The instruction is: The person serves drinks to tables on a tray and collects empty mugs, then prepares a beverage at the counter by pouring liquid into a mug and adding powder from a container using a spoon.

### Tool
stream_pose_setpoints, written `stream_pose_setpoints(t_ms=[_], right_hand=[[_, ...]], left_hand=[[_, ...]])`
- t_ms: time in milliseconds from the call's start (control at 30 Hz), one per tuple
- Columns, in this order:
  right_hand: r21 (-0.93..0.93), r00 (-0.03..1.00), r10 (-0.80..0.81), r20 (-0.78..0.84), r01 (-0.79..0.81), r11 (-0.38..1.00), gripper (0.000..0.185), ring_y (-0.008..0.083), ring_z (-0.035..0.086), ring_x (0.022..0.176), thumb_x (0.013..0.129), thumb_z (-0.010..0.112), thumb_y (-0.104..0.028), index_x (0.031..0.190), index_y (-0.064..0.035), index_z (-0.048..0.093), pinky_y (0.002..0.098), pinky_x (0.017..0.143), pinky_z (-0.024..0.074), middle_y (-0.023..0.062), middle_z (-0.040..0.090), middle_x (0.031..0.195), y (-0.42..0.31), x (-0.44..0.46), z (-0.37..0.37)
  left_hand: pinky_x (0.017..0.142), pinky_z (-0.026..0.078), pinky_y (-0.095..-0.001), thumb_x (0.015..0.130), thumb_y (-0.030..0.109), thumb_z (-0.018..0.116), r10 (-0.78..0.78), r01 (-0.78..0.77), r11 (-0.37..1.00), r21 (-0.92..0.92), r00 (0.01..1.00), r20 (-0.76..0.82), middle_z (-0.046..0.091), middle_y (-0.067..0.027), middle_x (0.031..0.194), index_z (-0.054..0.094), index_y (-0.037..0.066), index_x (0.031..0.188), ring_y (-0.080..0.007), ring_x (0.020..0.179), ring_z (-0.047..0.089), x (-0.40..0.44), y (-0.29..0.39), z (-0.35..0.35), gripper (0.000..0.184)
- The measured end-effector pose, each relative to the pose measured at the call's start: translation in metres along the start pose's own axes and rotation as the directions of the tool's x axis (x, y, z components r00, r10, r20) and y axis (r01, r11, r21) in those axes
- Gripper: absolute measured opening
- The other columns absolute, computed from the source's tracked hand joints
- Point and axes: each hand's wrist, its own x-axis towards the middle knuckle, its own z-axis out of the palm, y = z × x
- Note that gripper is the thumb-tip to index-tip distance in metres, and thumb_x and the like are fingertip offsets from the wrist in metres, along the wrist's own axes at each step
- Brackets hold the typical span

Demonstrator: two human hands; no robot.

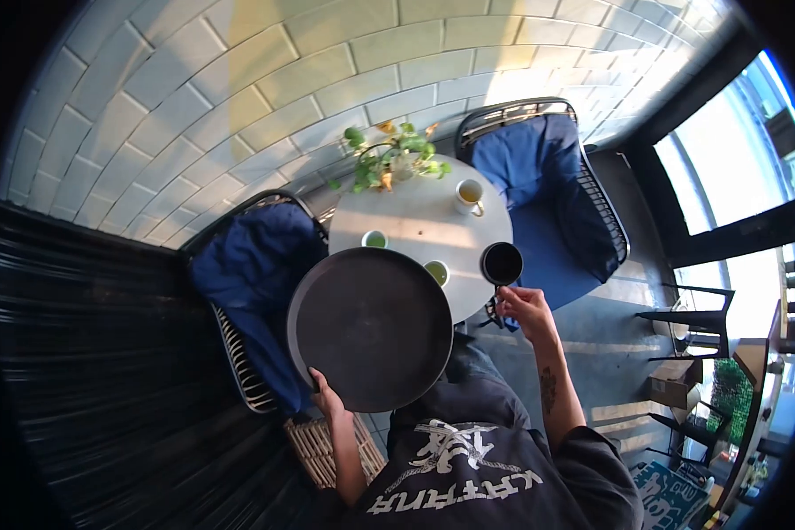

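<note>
Gripping round tray w/ L hand, over desk's near-L edge. Pinching blk cup w/ R hand, fwd of same, at desk's near-R edge, R of tray, apart.

I hold the tray in my left grip, across the near left edge of the desk, and a mug in my right grip, at the desk's right edge. On the desk, the plant stands at the back, the far cup to its right; on my feed, the left cup and near cup show just past the tray's rim. The left chair and right chair flank the desk, before a wall; a window lies far right.
</note>
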Motion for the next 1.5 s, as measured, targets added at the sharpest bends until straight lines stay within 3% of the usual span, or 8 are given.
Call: stream_pose_setpoints(t_ms=[200, 433, 633, 833, 933, 1200, 1400, 1500], right_hand=[[0.034, 0.999, -0.038, 0.008, 0.038, 0.999, 0.026, 0.0115, 0.064, 0.063, 0.09, 0.068, -0.021, 0.091, 0.0045, 0.07, 0.0237, 0.06, 0.0539, 0.0064, 0.067, 0.073, -0.053, -0.086, -0.002], [0.034, 0.971, -0.129, -0.2, 0.139, 0.99, 0.026, 0.0105, 0.064, 0.063, 0.091, 0.068, -0.02, 0.089, 0.0061, 0.07, 0.0228, 0.06, 0.0528, 0.0047, 0.065, 0.069, -0.03, -0.164, -0.051], [0.055, 0.898, -0.121, -0.423, 0.159, 0.986, 0.034, 0.0127, 0.066, 0.064, 0.089, 0.07, -0.022, 0.1, 0.0103, 0.068, 0.024, 0.059, 0.0528, 0.0092, 0.067, 0.07, 0.001, -0.252, -0.145], [0.081, 0.789, -0.061, -0.612, 0.139, 0.987, 0.037, 0.0154, 0.069, 0.066, 0.089, 0.068, -0.022, 0.105, 0.012, 0.066, 0.0247, 0.059, 0.0557, 0.0121, 0.068, 0.074, 0.028, -0.337, -0.245], [0.118, 0.705, -0.058, -0.707, 0.198, 0.973, 0.037, 0.0154, 0.069, 0.066, 0.09, 0.068, -0.022, 0.106, 0.012, 0.065, 0.0252, 0.059, 0.0568, 0.0129, 0.068, 0.076, 0.048, -0.366, -0.288], [0.258, 0.55, 0.049, -0.833, 0.309, 0.916, 0.032, 0.0096, 0.059, 0.059, 0.095, 0.061, -0.023, 0.104, 0.0075, 0.065, 0.0266, 0.057, 0.0569, 0.0041, 0.058, 0.068, 0.063, -0.425, -0.368], [0.369, 0.554, 0.1, -0.827, 0.399, 0.839, 0.035, 0.0106, 0.058, 0.069, 0.102, 0.046, -0.028, 0.112, 0.0036, 0.059, 0.0278, 0.067, 0.0566, 0.0051, 0.055, 0.08, 0.059, -0.439, -0.445], [0.31, 0.502, 0.061, -0.863, 0.429, 0.848, 0.033, 0.0118, 0.059, 0.073, 0.102, 0.045, -0.028, 0.103, 0.0017, 0.059, 0.0286, 0.069, 0.055, 0.0047, 0.055, 0.083, 0.065, -0.434, -0.492]], left_hand=[[0.086, 0.054, -0.0357, 0.093, 0.051, 0.056, 0.035, -0.083, 0.979, 0.189, 0.968, 0.248, 0.059, -0.0233, 0.121, 0.049, -0.016, 0.123, -0.0288, 0.103, 0.063, -0.038, -0.019, 0.057, 0.073], [0.097, 0.044, -0.0342, 0.097, 0.042, 0.054, 0.183, -0.459, 0.864, 0.208, 0.67, 0.719, 0.058, -0.0167, 0.127, 0.054, -0.007, 0.127, -0.0229, 0.115, 0.055, -0.114, -0.087, 0.13, 0.058], [0.098, 0.043, -0.0339, 0.096, 0.045, 0.055, 0.012, -0.441, 0.861, 0.255, 0.518, 0.855, 0.058, -0.0163, 0.128, 0.055, -0.006, 0.127, -0.0219, 0.117, 0.054, -0.228, -0.175, 0.159, 0.06], [0.093, 0.049, -0.0342, 0.091, 0.052, 0.06, -0.286, -0.424, 0.74, 0.522, 0.503, 0.815, 0.05, -0.0186, 0.131, 0.046, -0.007, 0.132, -0.022, 0.114, 0.055, -0.37, -0.235, 0.165, 0.073], [0.093, 0.049, -0.034, 0.092, 0.051, 0.058, -0.096, -0.566, 0.799, 0.205, 0.216, 0.972, 0.049, -0.018, 0.132, 0.046, -0.006, 0.132, -0.0218, 0.112, 0.056, -0.395, -0.291, 0.18, 0.071], [0.083, 0.049, -0.0319, 0.094, 0.054, 0.053, -0.286, -0.721, 0.588, 0.367, 0.239, 0.928, 0.063, -0.0117, 0.103, 0.062, -0.006, 0.109, -0.0184, 0.093, 0.059, -0.473, -0.397, 0.228, 0.063], [0.071, 0.051, -0.0311, 0.093, 0.055, 0.054, -0.484, -0.659, 0.654, 0.371, 0.012, 0.875, 0.063, -0.0115, 0.093, 0.063, -0.005, 0.102, -0.0168, 0.087, 0.06, -0.576, -0.434, 0.265, 0.062], [0.067, 0.05, -0.0299, 0.093, 0.054, 0.055, -0.543, -0.75, 0.51, 0.422, 0.1, 0.834, 0.063, -0.0099, 0.09, 0.063, -0.005, 0.1, -0.0156, 0.083, 0.06, -0.618, -0.462, 0.295, 0.06]])
